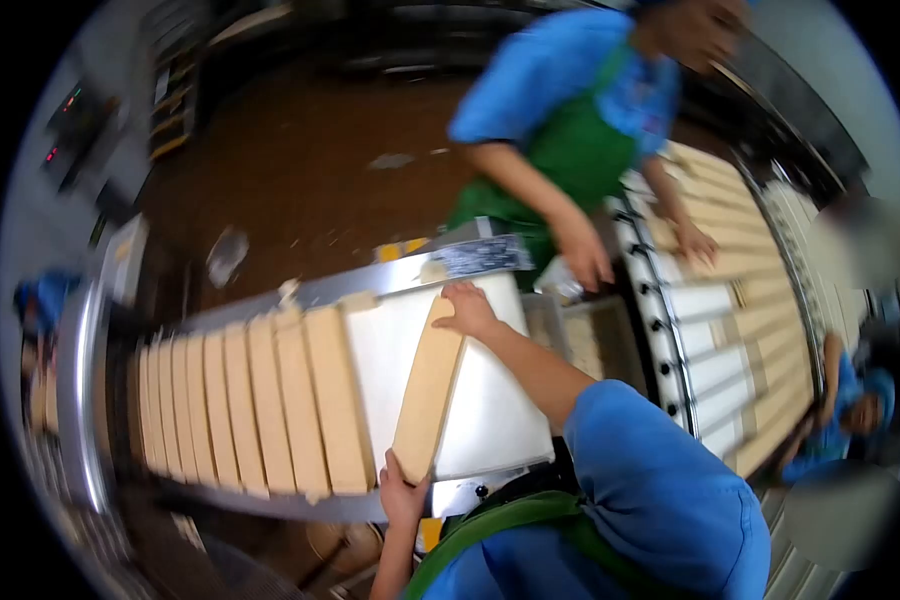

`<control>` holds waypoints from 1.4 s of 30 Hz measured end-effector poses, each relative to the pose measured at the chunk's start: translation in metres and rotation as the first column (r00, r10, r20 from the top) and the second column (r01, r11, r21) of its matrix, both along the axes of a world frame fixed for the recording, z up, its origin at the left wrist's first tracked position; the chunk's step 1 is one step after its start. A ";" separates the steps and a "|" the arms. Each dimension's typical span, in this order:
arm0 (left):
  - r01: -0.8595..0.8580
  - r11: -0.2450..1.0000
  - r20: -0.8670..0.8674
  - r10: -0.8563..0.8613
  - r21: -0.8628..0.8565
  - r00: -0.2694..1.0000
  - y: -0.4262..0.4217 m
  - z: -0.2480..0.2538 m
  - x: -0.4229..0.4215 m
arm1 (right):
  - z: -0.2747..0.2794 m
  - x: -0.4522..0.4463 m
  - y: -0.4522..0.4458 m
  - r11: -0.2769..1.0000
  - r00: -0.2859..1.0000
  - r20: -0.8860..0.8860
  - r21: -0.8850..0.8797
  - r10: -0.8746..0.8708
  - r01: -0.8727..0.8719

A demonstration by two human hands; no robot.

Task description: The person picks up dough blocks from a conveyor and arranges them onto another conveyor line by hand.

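A long beige strip of what looks like dough [429,395] lies slantwise over the white belt [495,405], held at both ends. My left hand [403,492] grips its near end, fingers closed round the edge. At the far end, my right hand [468,312] has its thumb and fingers bent over the strip. To the left, several similar strips [280,400] lie side by side across the belt. The nearest of these strips is a short gap away from the held one. The undersides of the fingers are hidden.
A co-worker in a green apron [580,160] stands across the belt, one hand over strips on a second conveyor [715,385] at right. A bin [602,345] sits between the conveyors. A metal machine frame [82,400] crosses the left end. Another person [855,405] is at far right.
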State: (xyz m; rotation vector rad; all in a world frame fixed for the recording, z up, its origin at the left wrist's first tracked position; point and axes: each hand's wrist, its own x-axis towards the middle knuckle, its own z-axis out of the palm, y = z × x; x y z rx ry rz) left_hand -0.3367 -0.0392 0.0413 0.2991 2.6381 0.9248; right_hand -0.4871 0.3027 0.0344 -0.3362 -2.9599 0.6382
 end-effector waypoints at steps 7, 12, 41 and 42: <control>0.257 0.929 -0.196 -0.313 -0.267 0.929 0.026 -0.018 -0.019 | 0.036 0.202 0.017 0.912 0.941 0.311 -0.332 -0.135 0.240; 0.355 0.880 -0.015 -0.379 -0.316 0.925 0.078 0.032 -0.019 | 0.030 0.290 0.021 0.915 0.932 0.158 -0.195 -0.327 0.354; 0.396 0.642 0.385 -0.737 0.657 0.555 0.487 0.041 0.218 | 0.054 0.516 0.228 0.733 0.726 -0.108 -0.151 -0.679 0.663; 0.453 0.586 0.245 -0.753 0.672 0.611 0.480 0.037 0.216 | 0.049 0.523 0.225 0.745 0.729 -0.182 -0.030 -0.660 0.666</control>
